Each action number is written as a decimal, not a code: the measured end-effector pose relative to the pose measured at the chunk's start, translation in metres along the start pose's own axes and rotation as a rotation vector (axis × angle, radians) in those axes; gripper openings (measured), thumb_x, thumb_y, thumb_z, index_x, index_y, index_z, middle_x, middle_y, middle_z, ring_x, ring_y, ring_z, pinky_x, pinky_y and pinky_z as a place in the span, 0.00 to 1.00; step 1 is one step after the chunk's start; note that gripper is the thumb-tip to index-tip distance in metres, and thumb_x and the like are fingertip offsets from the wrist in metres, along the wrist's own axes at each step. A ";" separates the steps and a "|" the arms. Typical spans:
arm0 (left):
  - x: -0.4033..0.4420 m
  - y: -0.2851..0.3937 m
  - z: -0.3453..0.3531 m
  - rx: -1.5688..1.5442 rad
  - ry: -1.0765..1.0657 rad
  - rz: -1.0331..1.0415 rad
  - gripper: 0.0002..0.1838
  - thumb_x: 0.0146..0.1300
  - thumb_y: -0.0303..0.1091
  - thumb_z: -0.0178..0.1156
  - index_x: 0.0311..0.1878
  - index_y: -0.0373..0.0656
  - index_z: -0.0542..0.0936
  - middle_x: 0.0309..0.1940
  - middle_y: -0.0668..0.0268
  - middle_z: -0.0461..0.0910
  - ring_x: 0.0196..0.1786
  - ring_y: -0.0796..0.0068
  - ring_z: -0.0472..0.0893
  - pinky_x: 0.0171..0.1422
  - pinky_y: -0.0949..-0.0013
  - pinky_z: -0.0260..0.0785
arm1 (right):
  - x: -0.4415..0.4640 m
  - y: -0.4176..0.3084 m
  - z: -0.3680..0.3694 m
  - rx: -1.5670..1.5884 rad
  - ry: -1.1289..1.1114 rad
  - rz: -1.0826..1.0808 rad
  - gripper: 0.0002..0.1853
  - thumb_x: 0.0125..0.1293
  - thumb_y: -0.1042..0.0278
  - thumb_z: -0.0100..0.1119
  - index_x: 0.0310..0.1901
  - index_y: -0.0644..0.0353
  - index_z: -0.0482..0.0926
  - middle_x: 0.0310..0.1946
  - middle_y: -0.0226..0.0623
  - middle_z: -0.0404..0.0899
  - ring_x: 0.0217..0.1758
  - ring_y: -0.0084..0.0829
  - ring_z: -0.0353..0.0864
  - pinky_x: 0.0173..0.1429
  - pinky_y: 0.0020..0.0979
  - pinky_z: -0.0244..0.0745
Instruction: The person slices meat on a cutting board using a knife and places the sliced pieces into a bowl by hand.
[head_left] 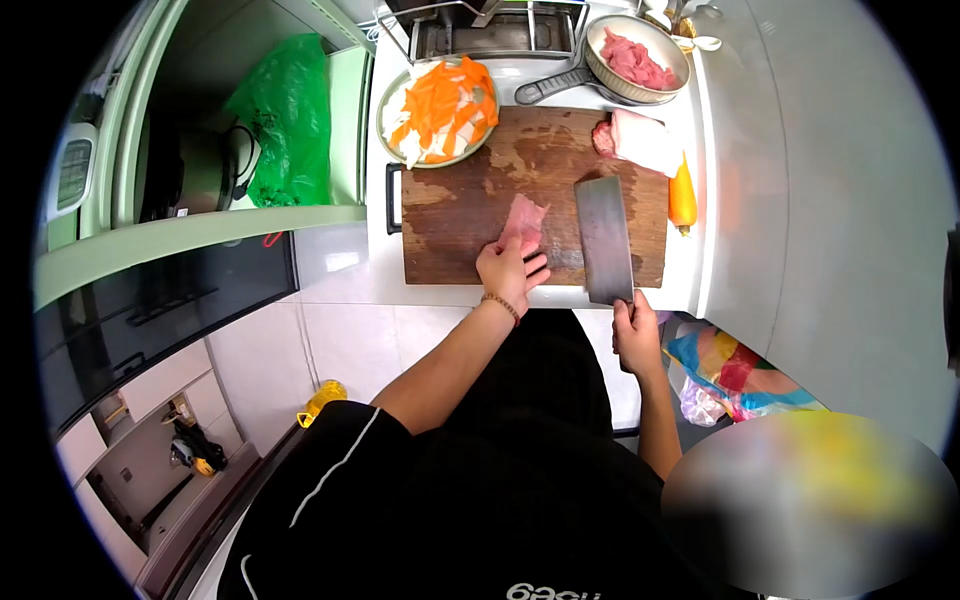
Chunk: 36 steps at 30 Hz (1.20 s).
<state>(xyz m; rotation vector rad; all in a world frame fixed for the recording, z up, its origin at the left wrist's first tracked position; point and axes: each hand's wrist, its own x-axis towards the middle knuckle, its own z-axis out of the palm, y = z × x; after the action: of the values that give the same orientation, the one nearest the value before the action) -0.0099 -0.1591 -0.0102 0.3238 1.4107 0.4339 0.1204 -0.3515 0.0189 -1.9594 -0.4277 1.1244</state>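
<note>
A thin pink slice of meat (523, 222) lies on the wooden cutting board (450, 230), its lower end under the fingertips of my left hand (510, 272). My right hand (637, 335) is wrapped round the handle of a wide cleaver (605, 240), whose blade lies over the right part of the board, apart from the slice. At the board's upper right corner sits a larger piece of meat with a pale layer (643, 142). Beside the board on the right is an orange carrot (682, 200).
A bowl of sliced orange and white vegetables (440, 110) stands at the board's upper left corner. Behind the board is a pan of cut meat (637, 62), handle pointing left. A green plastic bag (295, 125) is at the left. A metal rack stands at the back.
</note>
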 end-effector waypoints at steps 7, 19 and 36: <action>-0.022 0.033 -0.066 0.483 -0.155 -0.070 0.18 0.80 0.41 0.56 0.63 0.38 0.72 0.46 0.50 0.87 0.31 0.63 0.86 0.32 0.60 0.83 | -0.009 -0.003 0.014 -0.133 0.082 -0.065 0.09 0.79 0.68 0.54 0.42 0.64 0.70 0.18 0.40 0.72 0.19 0.37 0.76 0.25 0.40 0.71; 0.093 0.127 -0.038 1.288 -1.417 1.727 0.10 0.59 0.28 0.70 0.43 0.42 0.82 0.53 0.59 0.78 0.61 0.53 0.78 0.67 0.54 0.73 | -0.063 -0.092 0.197 -0.382 0.402 0.051 0.09 0.77 0.68 0.51 0.46 0.66 0.66 0.29 0.66 0.82 0.36 0.71 0.82 0.42 0.64 0.77; 0.108 0.121 -0.035 1.326 -1.377 1.670 0.09 0.52 0.30 0.70 0.37 0.42 0.83 0.45 0.59 0.79 0.54 0.52 0.80 0.58 0.53 0.78 | -0.024 -0.100 0.252 -0.413 0.512 0.120 0.08 0.74 0.69 0.49 0.46 0.64 0.65 0.30 0.67 0.83 0.35 0.71 0.83 0.44 0.66 0.77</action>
<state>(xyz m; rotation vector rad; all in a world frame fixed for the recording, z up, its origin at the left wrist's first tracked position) -0.0450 -0.0029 -0.0532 2.3583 -0.4687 0.3113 -0.0922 -0.1842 0.0434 -2.5649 -0.2786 0.5889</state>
